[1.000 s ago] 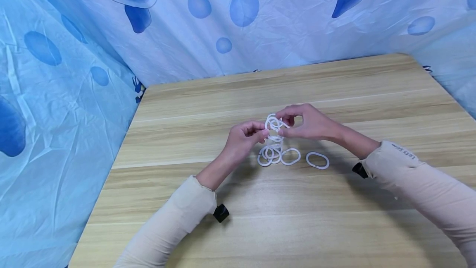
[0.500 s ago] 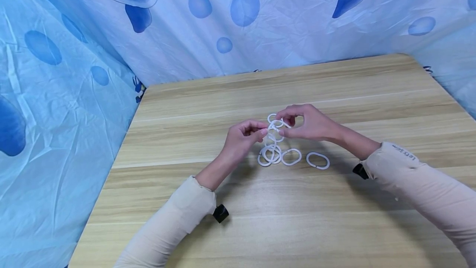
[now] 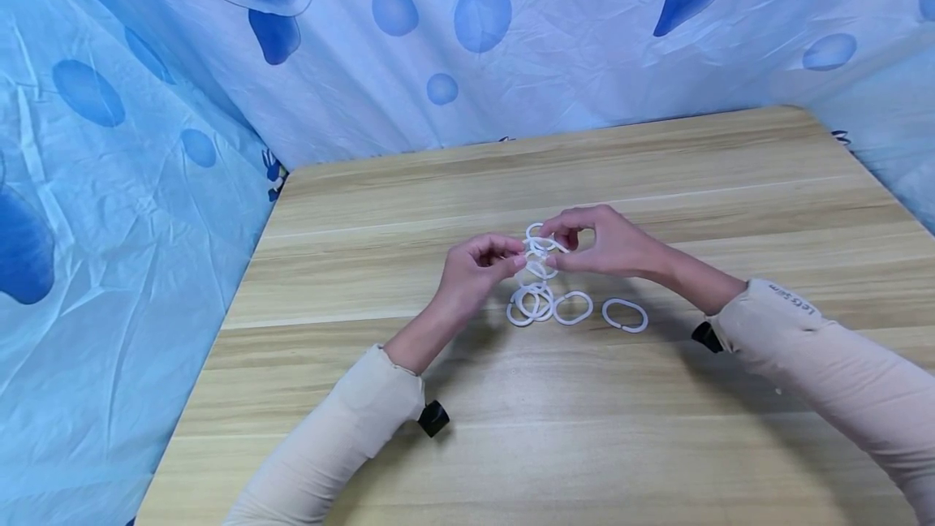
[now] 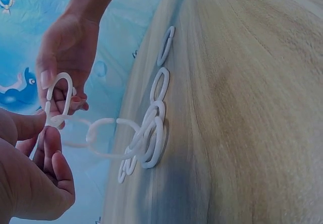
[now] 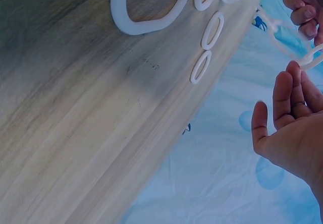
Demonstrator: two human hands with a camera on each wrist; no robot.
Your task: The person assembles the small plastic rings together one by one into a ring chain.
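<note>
In the head view my left hand [image 3: 475, 270] and right hand [image 3: 609, 243] face each other above the table, fingertips close together. Between them are several white oval plastic rings, each with a small gap, linked in a chain. The left wrist view shows my right finger and thumb pinching one ring [image 4: 69, 93] that stands up on edge. My left thumb and fingers pinch beside its lower end, partly covering what they hold. From there a faint, blurred link leads to a hanging ring [image 4: 91, 133], whose lower part overlaps a pile of rings [image 4: 161, 138] on the wood.
The wooden table [image 3: 584, 428] bears two separate rings right of the pile, a near ring [image 3: 590, 308] and a farther ring [image 3: 644, 319]. Another ring lies just beyond the hands. A blue curtain [image 3: 511, 104] with whales borders the table's back and left side.
The chain between the hands has shifted and changed its shape, its rings turning slightly near the fingertips. Both hands stay almost in place, still pinching. The loose rings on the table have not moved.
</note>
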